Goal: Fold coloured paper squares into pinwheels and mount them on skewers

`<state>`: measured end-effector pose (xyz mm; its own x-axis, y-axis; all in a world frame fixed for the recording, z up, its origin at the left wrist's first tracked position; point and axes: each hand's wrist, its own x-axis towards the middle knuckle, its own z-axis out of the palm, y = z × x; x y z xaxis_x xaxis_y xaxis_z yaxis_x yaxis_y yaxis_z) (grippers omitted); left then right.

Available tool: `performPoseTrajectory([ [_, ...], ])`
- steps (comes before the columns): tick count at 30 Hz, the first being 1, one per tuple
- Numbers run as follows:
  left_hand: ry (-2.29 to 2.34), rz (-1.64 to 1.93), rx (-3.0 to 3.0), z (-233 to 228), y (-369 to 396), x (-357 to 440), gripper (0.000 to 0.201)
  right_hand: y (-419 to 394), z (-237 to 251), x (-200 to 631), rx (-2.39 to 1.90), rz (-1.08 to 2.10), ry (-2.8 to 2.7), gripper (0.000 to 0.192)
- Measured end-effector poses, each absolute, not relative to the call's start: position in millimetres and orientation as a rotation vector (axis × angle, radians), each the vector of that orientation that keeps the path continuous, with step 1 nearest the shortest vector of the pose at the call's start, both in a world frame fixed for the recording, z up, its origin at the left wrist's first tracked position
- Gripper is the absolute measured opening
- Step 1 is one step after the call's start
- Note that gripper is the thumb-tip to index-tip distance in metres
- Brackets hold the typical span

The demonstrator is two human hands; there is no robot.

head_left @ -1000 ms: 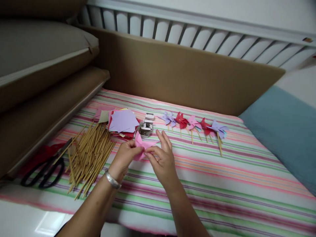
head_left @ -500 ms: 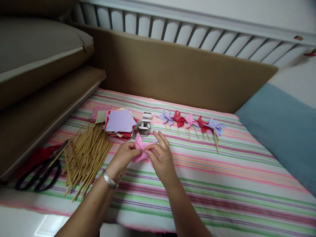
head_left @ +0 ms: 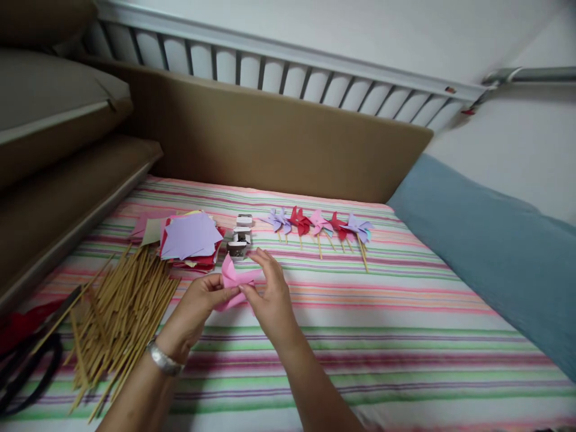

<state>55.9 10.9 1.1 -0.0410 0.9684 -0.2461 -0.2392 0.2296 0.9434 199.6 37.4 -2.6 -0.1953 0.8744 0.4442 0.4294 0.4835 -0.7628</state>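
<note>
Your two hands meet over a bed covered in a striped sheet [head_left: 405, 324], and between them you hold a pink paper piece [head_left: 233, 282], folded into pointed flaps. One flap stands up and points away from you, toward the far side of the bed; another runs out to the right, so the piece lies roughly left to right across your view, raised just above the sheet. Your left hand [head_left: 195, 306] is closed in a pinch on the paper's left side, thumb and fingertips pressed together near its middle, the palm turned inward and a silver bracelet [head_left: 162, 359] on the wrist. Your right hand [head_left: 269, 297] pinches the same middle spot with thumb and forefinger, while its other fingers are spread loosely and lifted above the paper. Both forearms come in from the bottom edge and angle toward each other. Just beyond the hands sits a small silver stapler [head_left: 240, 237]. To its left is a stack of coloured paper squares [head_left: 189, 237], purple on top, and nearer you on the left a loose pile of thin wooden sticks [head_left: 119, 312]. Black scissors [head_left: 27, 372] lie at the far left edge. To the right of the stapler, a row of finished paper pinwheels [head_left: 321, 225] on sticks lies on the sheet.
</note>
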Motion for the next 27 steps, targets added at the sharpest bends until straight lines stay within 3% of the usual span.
performPoseTrajectory([
  [6,1.179,1.167,0.856,0.2,11.6,52.1,0.014,38.7,-4.9,197.9,-1.120,0.883,-1.662,0.066],
  [12,1.168,1.316,0.778,7.5,9.0,51.2,0.009,50.2,-9.3,210.3,-1.069,1.076,-1.389,0.055],
  [16,1.188,1.555,0.692,23.6,5.2,29.3,0.012,64.6,-21.2,220.6,-1.227,0.955,-1.439,0.035],
  [21,1.077,1.987,0.465,41.7,-6.2,-15.4,0.011,90.4,-26.1,201.9,-1.397,0.530,-1.990,0.024],
  [27,0.957,2.010,0.411,43.0,-14.3,-27.5,0.012,130.8,-5.0,154.6,-1.473,0.352,-2.412,0.018],
])
